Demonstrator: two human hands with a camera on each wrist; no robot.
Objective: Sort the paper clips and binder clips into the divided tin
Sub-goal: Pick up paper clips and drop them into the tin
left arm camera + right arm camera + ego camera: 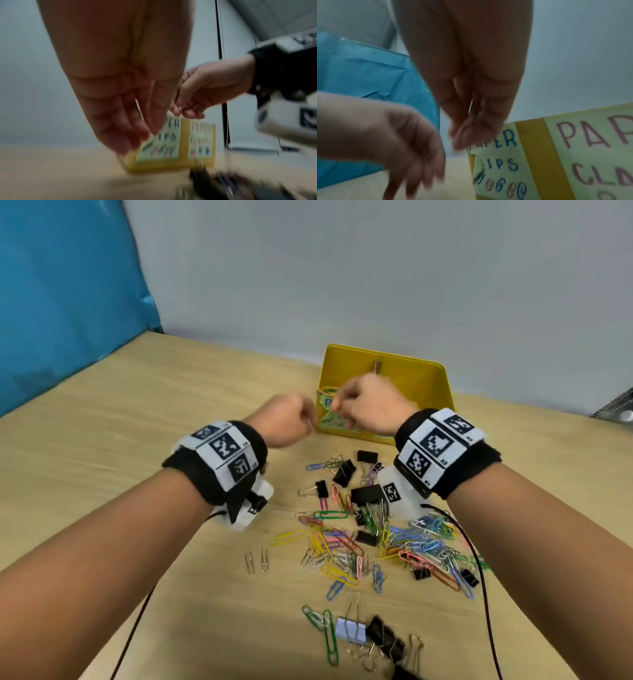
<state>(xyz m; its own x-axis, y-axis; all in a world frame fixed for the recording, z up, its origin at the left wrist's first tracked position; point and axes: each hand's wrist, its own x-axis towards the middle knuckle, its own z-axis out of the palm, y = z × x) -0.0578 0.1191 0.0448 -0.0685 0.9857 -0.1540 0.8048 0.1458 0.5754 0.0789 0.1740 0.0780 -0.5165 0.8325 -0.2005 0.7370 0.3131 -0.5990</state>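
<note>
Left hand and right hand raised at near rim of yellow divided tin, far on worktop; each grip curled, contents blurred, not determinable. Paper clips and binder clips heaped nearer.

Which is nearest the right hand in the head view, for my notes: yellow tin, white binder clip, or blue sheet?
1. Yellow tin: right under the right hand.
2. White binder clip: near table edge, toward the person.
3. Blue sheet: far left, against the wall.
</note>
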